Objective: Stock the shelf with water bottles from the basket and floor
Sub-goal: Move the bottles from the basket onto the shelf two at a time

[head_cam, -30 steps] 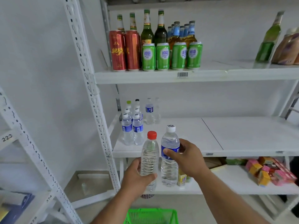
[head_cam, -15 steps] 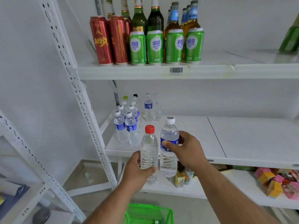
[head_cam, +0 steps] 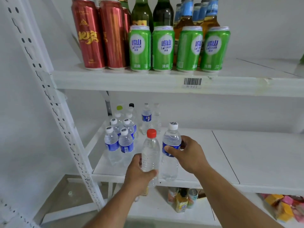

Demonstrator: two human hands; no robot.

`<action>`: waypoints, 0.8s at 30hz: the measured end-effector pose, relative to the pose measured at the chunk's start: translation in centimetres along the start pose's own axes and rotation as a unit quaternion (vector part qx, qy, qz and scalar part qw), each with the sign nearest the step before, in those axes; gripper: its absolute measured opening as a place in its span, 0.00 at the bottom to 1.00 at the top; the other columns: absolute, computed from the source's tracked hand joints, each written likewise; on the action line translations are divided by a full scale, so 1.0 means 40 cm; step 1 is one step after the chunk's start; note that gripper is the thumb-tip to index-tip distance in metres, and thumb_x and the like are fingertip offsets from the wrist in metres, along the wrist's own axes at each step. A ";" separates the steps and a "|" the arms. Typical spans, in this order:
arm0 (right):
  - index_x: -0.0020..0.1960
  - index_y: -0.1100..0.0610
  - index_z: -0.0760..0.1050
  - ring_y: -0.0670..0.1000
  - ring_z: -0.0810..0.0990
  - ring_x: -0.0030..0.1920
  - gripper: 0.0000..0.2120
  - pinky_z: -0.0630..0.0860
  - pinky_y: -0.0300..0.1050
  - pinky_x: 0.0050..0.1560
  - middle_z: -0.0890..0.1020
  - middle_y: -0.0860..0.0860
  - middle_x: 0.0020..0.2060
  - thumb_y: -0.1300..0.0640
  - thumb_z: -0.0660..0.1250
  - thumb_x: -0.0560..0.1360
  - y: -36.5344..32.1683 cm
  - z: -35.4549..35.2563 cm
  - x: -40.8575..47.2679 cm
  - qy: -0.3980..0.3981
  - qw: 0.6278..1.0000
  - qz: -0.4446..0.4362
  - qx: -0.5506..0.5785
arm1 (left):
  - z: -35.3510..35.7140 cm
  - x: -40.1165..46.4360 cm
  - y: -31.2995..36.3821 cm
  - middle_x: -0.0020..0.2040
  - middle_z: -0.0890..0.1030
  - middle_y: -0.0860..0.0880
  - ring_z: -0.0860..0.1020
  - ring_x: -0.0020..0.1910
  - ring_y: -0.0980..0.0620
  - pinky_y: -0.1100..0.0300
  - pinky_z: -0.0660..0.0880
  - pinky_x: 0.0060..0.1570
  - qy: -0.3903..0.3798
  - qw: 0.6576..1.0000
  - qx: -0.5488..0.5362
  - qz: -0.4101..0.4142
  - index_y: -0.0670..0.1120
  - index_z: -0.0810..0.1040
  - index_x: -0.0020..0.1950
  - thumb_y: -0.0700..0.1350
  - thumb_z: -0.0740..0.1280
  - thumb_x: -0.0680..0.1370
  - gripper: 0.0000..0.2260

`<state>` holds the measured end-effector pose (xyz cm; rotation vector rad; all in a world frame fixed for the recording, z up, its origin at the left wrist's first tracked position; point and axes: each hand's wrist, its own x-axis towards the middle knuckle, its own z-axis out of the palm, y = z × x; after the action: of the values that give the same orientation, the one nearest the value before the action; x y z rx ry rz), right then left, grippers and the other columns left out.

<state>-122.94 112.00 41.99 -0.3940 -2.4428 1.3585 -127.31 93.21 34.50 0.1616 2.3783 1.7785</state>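
Nearest the camera, at 6 o'clock, two bare forearms are raised toward a white shelf (head_cam: 213, 163). A clear bottle with a red cap (head_cam: 150, 152) is gripped low on its body by the left hand (head_cam: 139, 175), fingers curled round it. Just beside it, at 3 o'clock of it, a taller bottle with a white cap and blue label (head_cam: 171, 145) is held round the label by the curled fingers and thumb of the right hand (head_cam: 189, 155); whether either base touches the shelf cannot be told. Farther in, at 10 o'clock, a cluster of small water bottles (head_cam: 121, 135) is stood on the shelf. Above, at 12 o'clock, red cans (head_cam: 100, 35), green cans (head_cam: 177, 48) and glass bottles (head_cam: 162, 12) are lined up.
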 end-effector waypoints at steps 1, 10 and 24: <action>0.51 0.41 0.75 0.38 0.80 0.44 0.15 0.70 0.30 0.38 0.82 0.37 0.43 0.45 0.77 0.68 0.002 0.007 0.019 0.000 1.000 0.003 0.003 | 0.001 0.021 0.000 0.47 0.79 0.61 0.76 0.42 0.75 0.73 0.73 0.33 -0.001 1.000 0.006 0.006 0.61 0.71 0.50 0.45 0.77 0.66 0.22; 0.53 0.41 0.75 0.36 0.80 0.44 0.17 0.69 0.26 0.37 0.81 0.35 0.44 0.49 0.77 0.68 0.044 0.048 0.194 -0.004 1.000 0.019 0.012 | 0.033 0.211 -0.018 0.45 0.83 0.57 0.80 0.41 0.67 0.72 0.72 0.34 0.003 1.000 0.004 0.004 0.56 0.75 0.55 0.44 0.77 0.66 0.22; 0.53 0.47 0.79 0.43 0.82 0.44 0.15 0.76 0.37 0.40 0.84 0.43 0.43 0.50 0.77 0.67 0.167 0.121 0.477 -0.059 0.998 0.025 0.004 | 0.138 0.463 -0.028 0.46 0.79 0.62 0.78 0.45 0.65 0.69 0.70 0.36 0.068 0.997 -0.013 -0.032 0.60 0.71 0.57 0.44 0.77 0.67 0.24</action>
<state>-141.71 119.04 36.54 -0.3847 -2.5358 1.4507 -144.33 101.54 30.63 -0.0382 2.4196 1.8455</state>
